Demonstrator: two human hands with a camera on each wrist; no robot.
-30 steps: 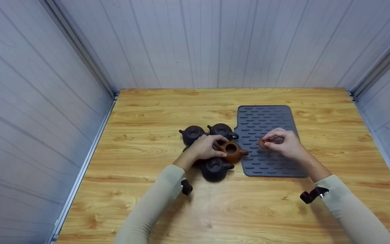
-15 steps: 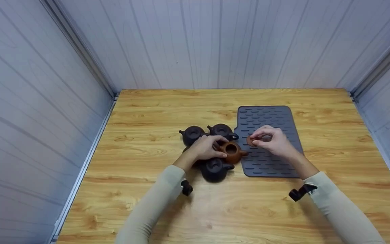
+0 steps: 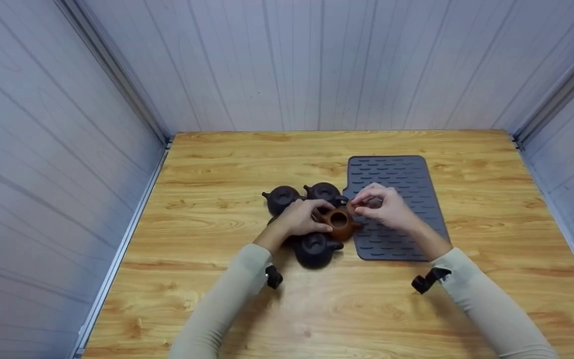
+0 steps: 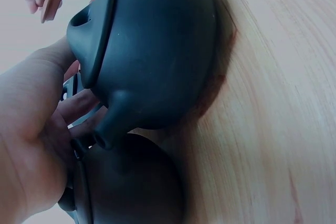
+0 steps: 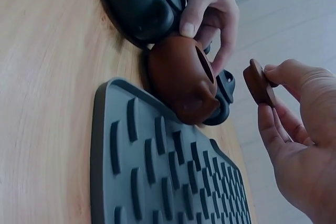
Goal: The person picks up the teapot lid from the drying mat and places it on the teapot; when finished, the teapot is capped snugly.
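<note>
My left hand [image 3: 303, 218] grips a brown clay teapot [image 3: 343, 233], with the thumb at its rim and the fingers on the far side. The teapot stands upright and its round mouth is uncovered. In the right wrist view, its spout [image 5: 197, 106] points over the mat's edge. Fingers and thumb of my right hand [image 5: 310, 124] pinch a small brown lid [image 5: 259, 84], tilted, in the air just to the right of the mouth. Dark lidded teapots [image 3: 313, 255] crowd around the left hand, which partly hides some of them.
A grey ribbed mat [image 3: 396, 174] lies on the wooden table [image 3: 217, 169], right of the teapots. Two dark teapots, one at the back left [image 3: 281, 198] and another beside it [image 3: 323, 192], stand behind the left hand. A white panelled wall [image 3: 297, 65] rises behind the table.
My right hand has moved left across the mat with the lid, from over its middle to beside the brown teapot's mouth. The left hand and teapots stay in place.
</note>
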